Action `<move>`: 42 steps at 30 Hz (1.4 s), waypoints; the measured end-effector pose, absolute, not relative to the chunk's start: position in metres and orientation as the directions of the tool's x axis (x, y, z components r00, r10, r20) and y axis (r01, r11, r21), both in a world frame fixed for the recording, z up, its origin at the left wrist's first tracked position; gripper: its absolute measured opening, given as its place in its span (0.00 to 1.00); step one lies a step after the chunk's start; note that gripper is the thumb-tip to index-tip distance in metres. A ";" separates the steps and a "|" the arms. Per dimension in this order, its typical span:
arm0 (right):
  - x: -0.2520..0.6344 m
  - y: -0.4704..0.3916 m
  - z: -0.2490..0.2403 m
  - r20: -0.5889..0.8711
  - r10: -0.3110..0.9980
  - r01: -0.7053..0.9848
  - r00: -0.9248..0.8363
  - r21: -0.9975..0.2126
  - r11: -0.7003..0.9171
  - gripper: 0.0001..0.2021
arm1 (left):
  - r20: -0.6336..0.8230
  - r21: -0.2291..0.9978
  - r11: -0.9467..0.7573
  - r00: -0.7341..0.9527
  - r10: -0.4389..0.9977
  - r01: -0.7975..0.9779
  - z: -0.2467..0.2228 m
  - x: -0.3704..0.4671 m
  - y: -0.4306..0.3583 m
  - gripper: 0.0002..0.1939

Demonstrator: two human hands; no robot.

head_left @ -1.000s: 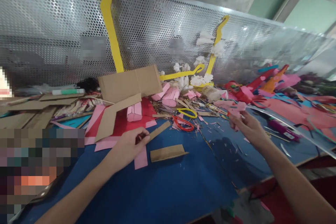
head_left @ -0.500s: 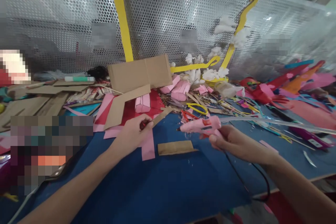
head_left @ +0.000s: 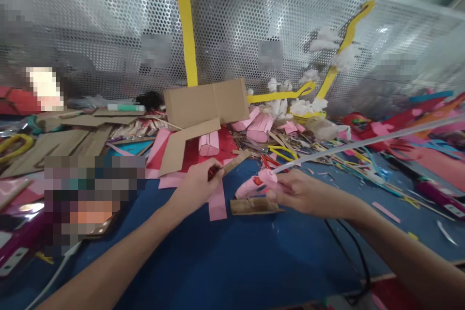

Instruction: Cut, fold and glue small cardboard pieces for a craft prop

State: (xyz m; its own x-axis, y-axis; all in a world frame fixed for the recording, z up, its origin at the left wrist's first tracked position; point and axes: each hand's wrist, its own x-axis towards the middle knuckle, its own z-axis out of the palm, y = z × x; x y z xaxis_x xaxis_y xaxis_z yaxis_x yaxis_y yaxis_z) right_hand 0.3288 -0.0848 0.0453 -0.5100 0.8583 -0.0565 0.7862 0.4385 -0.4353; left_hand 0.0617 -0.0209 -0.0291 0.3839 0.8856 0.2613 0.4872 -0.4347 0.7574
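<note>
1. Step in hand, as it reads: gluing. Your left hand (head_left: 198,186) is closed in a pinch on a narrow cardboard strip (head_left: 235,162), gripping its near end; the far end slants up and away from you, clear of the worktop (head_left: 225,261).

2. Your right hand (head_left: 300,193) is wrapped shut round a pink glue gun (head_left: 254,185). A long clear glue stick (head_left: 363,143) runs out of the gun's back, up and off past your right wrist. The nozzle points toward your left hand and slightly down.

3. The nozzle tip sits just beside your left fingers, below the strip's held end. Whether the tip touches anything cannot be told; the frame is blurred there.

4. Next move, by judgement: tip and strip need bringing together with care. Keep your left fingertips back from the nozzle and hold the strip steady.

5. A short cardboard piece (head_left: 254,206) lies flat directly under the gun, between your two hands and nearer the right.

6. A pink paper strip (head_left: 217,203) lies just under your left hand, touching that short piece's left side or nearly so.

7. Beyond your left hand: a folded cardboard box panel (head_left: 207,102) standing against the perforated metal screen (head_left: 109,19).

8. Beyond your right hand: yellow-handled scissors (head_left: 280,152) among scraps.

9. The gun's black cord (head_left: 354,252) trails under your right forearm.
</note>
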 end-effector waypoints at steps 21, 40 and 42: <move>0.319 -0.085 0.056 -0.171 0.842 0.834 -0.512 -0.334 0.439 0.27 | 0.282 0.752 -0.463 0.406 0.869 0.469 -0.032 0.062 -0.020 0.07; 0.324 -0.086 0.058 -0.177 0.852 0.837 -0.492 -0.366 0.407 0.25 | 0.307 0.744 -0.476 0.393 0.867 0.468 -0.032 0.061 -0.020 0.06; 0.325 -0.086 0.057 -0.164 0.846 0.826 -0.508 -0.370 0.425 0.25 | 0.303 0.746 -0.474 0.396 0.867 0.467 -0.033 0.062 -0.020 0.07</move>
State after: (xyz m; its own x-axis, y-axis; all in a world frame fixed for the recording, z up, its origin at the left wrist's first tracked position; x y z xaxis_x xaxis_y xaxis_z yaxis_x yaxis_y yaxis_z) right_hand 0.3250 -0.0865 0.0574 -0.5078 0.8458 -0.1636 0.8263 0.4245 -0.3701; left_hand 0.0615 -0.0197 -0.0332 0.3957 0.8670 0.3028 0.4674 -0.4739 0.7463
